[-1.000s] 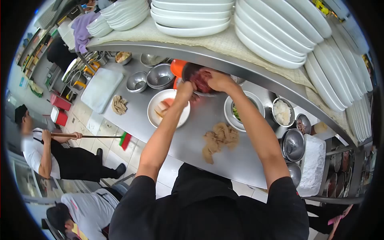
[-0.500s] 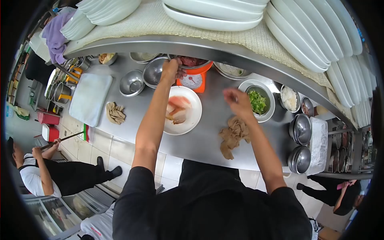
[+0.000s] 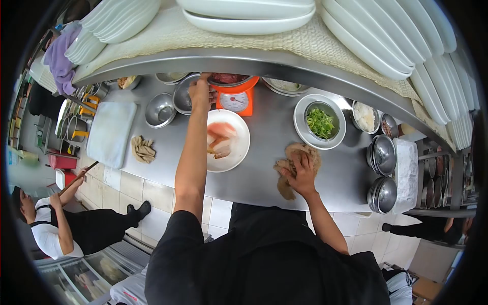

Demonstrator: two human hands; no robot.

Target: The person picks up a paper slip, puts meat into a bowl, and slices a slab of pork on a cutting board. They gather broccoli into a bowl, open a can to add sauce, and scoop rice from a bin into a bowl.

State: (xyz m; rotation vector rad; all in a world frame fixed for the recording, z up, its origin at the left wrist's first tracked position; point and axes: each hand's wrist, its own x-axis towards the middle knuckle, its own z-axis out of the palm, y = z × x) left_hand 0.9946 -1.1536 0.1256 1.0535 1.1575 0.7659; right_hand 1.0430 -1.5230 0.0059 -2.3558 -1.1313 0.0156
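My left hand is closed at the left rim of a metal bowl of red meat, which sits on an orange scale. Part of its grip is hidden beside the rim. My right hand presses down on a crumpled brown cloth, fingers bent into the fabric. Between my arms lies a white plate with pale meat slices and pinkish liquid. Right of the scale, a metal bowl of chopped greens rests on a white plate.
Empty metal bowls stand left of the scale. A second cloth lies near a white cutting board. Stacked metal bowls stand at right. A shelf edge with white dishes overhangs the counter. A person holds a pole at left.
My right hand has come down from above the counter onto the brown cloth, which now lies more spread out. My left hand stays by the meat bowl. The whole view has shifted slightly.
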